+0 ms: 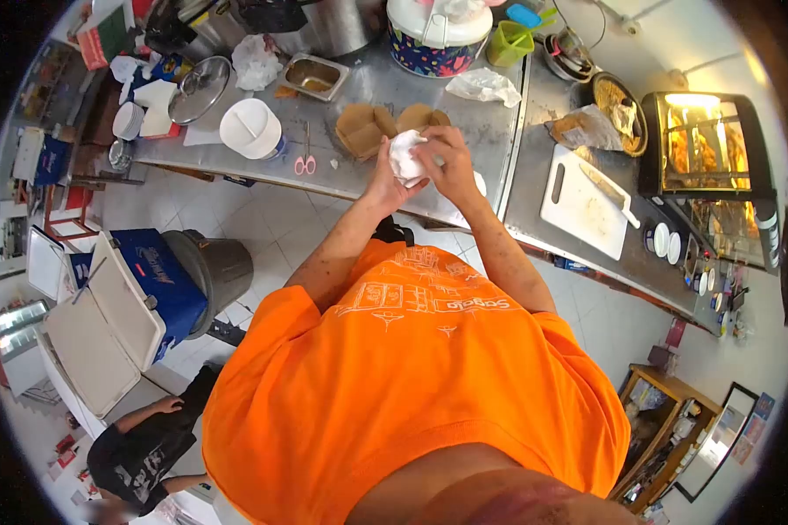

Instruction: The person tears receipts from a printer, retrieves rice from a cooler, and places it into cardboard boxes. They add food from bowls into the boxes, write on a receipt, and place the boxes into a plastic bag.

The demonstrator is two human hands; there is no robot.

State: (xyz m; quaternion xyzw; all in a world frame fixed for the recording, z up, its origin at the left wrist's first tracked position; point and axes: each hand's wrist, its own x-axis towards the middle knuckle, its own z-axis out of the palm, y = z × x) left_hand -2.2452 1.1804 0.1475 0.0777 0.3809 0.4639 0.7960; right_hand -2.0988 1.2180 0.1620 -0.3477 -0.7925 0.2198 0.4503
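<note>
Above the near edge of the metal table, my left hand (385,185) holds a white crumpled bundle (405,156), which looks like thin plastic or paper; what is inside cannot be made out. My right hand (450,164) grips the same bundle from the other side, fingers bent over it. Just beyond the hands, an open brown cardboard food box (362,129) stands on the table, with a second brown box (422,116) beside it, partly hidden by my right hand. Pink-handled scissors (306,163) lie to the left.
Left on the metal table (324,179) stand a white tub (252,129), a steel pan (313,77) and a glass lid (200,90). A patterned container (438,39) stands behind. Right are a cutting board (588,201) with a knife (611,194) and a lit display case (705,144). Another person (153,437) is behind left.
</note>
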